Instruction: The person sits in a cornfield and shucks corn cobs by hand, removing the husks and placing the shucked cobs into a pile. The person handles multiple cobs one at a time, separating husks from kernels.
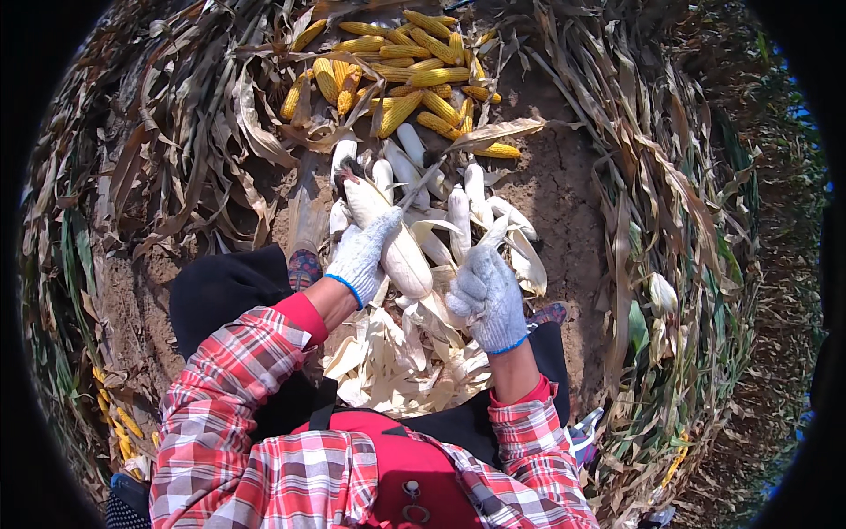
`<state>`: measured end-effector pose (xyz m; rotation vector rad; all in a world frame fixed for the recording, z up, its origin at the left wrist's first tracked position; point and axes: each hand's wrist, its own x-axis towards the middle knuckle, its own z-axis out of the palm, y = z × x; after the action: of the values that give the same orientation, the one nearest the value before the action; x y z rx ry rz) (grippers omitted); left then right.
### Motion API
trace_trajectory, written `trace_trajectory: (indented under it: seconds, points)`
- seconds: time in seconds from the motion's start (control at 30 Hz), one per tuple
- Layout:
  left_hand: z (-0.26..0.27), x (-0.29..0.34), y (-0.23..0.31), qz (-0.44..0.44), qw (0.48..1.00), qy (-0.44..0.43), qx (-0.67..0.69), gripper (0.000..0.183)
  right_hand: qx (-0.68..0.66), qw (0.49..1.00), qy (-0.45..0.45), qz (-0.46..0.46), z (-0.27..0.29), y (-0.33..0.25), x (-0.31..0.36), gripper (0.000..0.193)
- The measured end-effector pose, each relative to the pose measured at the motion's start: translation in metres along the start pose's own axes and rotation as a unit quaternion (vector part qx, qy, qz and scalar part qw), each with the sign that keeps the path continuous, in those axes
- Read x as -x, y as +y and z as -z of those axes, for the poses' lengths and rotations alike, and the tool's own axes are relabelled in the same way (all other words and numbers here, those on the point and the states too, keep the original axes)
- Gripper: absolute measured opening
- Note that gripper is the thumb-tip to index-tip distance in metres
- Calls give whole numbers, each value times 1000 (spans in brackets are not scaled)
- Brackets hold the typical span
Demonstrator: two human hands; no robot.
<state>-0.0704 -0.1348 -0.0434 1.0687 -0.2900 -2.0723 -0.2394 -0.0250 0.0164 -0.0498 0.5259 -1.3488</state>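
My left hand (363, 254), in a white knit glove with a blue cuff, is closed round an ear of corn (405, 262) still in its pale husk. The ear tilts, its dark silk end pointing away to the upper left. Beside its lower end, my right hand (486, 295), gloved alike, is curled into a fist. Something pale rises by its knuckles; whether the fist holds it, I cannot make out. Several pale, husk-covered ears (458, 220) lie just beyond my hands. Loose pale husks (405, 357) are heaped between my legs.
A pile of bare yellow cobs (414, 75) lies on the brown soil (573, 203) ahead. Dry corn stalks and leaves (652, 150) bank up on the right, with more stalks (176, 132) on the left. More yellow cobs (119, 419) lie at the lower left.
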Motion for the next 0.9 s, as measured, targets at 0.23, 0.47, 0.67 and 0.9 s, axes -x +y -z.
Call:
trace_trajectory:
  seconds: [0.23, 0.47, 0.67, 0.9]
  points:
    - [-3, 0, 16, -20, 999, -28, 5, 47, 543, 819, 183, -39, 24, 12, -2, 29]
    - [-6, 23, -5, 68, 970, -170, -161, 34, 696, 684, 165, 143, 12, 17, -7, 54]
    - [-9, 39, -19, 27, 936, -203, -285, 49, 659, 713, 189, 148, 7, 17, -14, 37]
    - [-19, 41, -14, -8, 885, -187, -426, 46, 530, 796, 229, 184, 13, 21, -18, 18]
